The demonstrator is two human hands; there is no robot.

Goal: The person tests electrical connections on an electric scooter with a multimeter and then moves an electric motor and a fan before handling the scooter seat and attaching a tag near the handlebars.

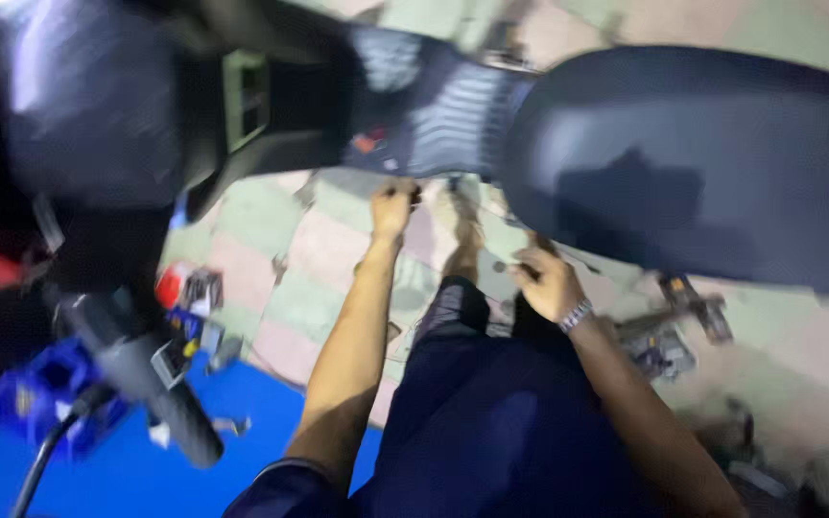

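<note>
Two hands are seen at the underside of a scooter, w/ the view heavily blurred. The left hand (393, 203) is raised to the lower edge of the ribbed footboard (448, 120) and looks curled round something small and dark there; what exactly is held cannot be told. The right hand (546, 280) is kept lower, just under the front of the seat (712, 153), fingers (522, 270) bent round a small dark part; whether it is truly clamped cannot be told either. A metal watch (576, 315) is worn on that wrist.

The footboard panel sits between the front body (98, 105) and the seat, above the tiled floor (271, 278). It is judged to be stiff moulded plastic, light for its size, somewhat brittle at edges and clips, so it is best taken by its lower rim near the fixing points, not by the thin ribs. The small dark bits in the fingers are prob. hard, tiny and easily dropped.

Around: a dark handlebar grip (160, 384) w/ cable juts in at lower left, close to the left forearm. A blue mat (242, 460) is spread beneath it, w/ a red-and-grey tool (187, 288) and small loose parts on and beside it. More tools (669, 331) lie on the floor at right, near the right forearm. The person's own knees and foot (467, 240) fill the space under the hands, so room there is tight.
</note>
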